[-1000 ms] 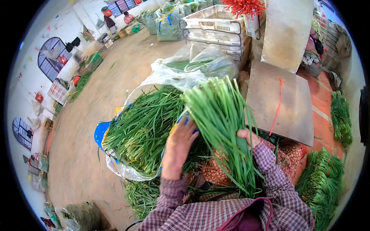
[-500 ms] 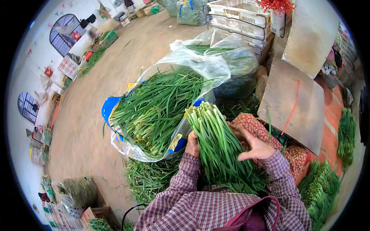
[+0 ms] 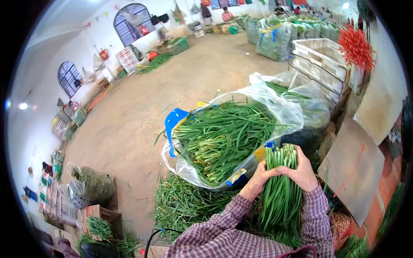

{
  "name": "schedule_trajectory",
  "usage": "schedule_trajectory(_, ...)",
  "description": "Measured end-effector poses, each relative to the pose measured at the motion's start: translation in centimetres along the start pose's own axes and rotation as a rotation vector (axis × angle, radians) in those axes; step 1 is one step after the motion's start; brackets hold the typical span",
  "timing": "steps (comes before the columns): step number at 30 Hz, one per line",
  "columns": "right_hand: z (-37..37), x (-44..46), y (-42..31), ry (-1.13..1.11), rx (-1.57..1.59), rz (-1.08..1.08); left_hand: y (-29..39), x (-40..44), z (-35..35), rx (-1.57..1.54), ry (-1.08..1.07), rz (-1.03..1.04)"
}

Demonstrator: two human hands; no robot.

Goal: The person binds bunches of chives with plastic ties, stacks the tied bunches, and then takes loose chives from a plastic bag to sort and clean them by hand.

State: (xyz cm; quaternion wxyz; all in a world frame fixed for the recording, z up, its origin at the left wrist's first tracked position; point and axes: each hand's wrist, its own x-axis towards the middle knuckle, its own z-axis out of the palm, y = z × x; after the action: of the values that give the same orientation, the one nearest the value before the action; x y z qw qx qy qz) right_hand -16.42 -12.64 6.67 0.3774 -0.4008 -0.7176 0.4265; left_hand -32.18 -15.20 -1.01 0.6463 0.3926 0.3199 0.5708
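Note:
A thick bunch of long green stalks [image 3: 280, 198] is held upright between both hands, its pale cut ends at the top. My left hand [image 3: 261, 177] wraps the bunch from its left side, and my right hand [image 3: 303, 171] wraps it from the right; the thumbs meet across the front. Just left of the hands lies a large open plastic bag [image 3: 297, 112] filled with more green stalks [image 3: 228, 133]. Loose greens [image 3: 180, 204] are heaped below the bag.
A board with a red strand [image 3: 352, 165] leans at the right. Stacked white crates [image 3: 320, 56] and red ties [image 3: 356, 46] are behind it. A bag of greens [image 3: 92, 187] stands at lower left. Far back are a person [image 3: 227, 15] and full bags [image 3: 274, 41].
The view has swung left, so the room has shifted right. The right hand let go, opened, and has now closed round the bunch; the left hand, earlier open, grips it too.

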Motion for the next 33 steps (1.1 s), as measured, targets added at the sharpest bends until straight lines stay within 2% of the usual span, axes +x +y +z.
schedule_trajectory(5, 0.2, -0.4, -0.2, 0.072, 0.131, 0.027, 2.4, -0.7, 0.3, 0.028, -0.055, -0.044)
schedule_trajectory(8, -0.5, -0.7, -0.4, 0.089, 0.142, -0.004, 2.5, -1.1, 0.5, -0.048, 0.072, -0.018)
schedule_trajectory(11, -1.0, -1.2, 0.5, 0.134, 0.225, 0.038, 2.7, -1.2, 0.7, -0.088, 0.078, -0.032)
schedule_trajectory(16, -0.7, -0.7, 1.5, 0.174, 0.33, 0.019, 2.2, -0.7, 1.5, -0.021, 0.01, 0.057)
schedule_trajectory(20, 0.0, -0.3, 1.5, 0.239, 0.083, -0.072, 2.0, -0.1, 2.3, 0.04, 0.08, 0.055)
schedule_trajectory(22, -0.2, -0.4, 0.9, 0.195, 0.098, -0.051, 2.3, -0.1, 2.3, -0.023, 0.152, -0.005)
schedule_trajectory(24, -0.7, -0.5, 1.2, 0.167, 0.256, 0.01, 2.7, -0.1, 1.8, -0.18, 0.093, -0.016)
schedule_trajectory(26, -2.9, -1.1, 0.9, 0.284, 0.334, 0.03, 2.8, 0.2, 0.4, -0.333, 0.042, 0.005)
schedule_trajectory(27, -4.9, -1.5, 1.6, 0.402, 0.249, 0.037, 3.2, 0.2, -0.5, -0.416, 0.029, 0.033)
schedule_trajectory(28, -6.9, -2.4, 0.0, 0.479, 0.338, 0.174, 3.8, 0.0, -1.3, -0.499, 0.014, 0.065)
schedule_trajectory(29, -9.6, -3.1, 1.3, 0.602, 0.261, 0.097, 4.8, -0.5, -1.8, -0.556, 0.005, 0.092)
schedule_trajectory(31, -15.8, -4.5, 2.1, 0.721, 0.237, 0.138, 5.9, -1.2, -2.6, -0.604, -0.03, 0.154)
schedule_trajectory(33, -16.7, -5.1, 0.1, 0.73, 0.25, 0.106, 6.4, -1.1, -3.2, -0.62, -0.127, 0.19)
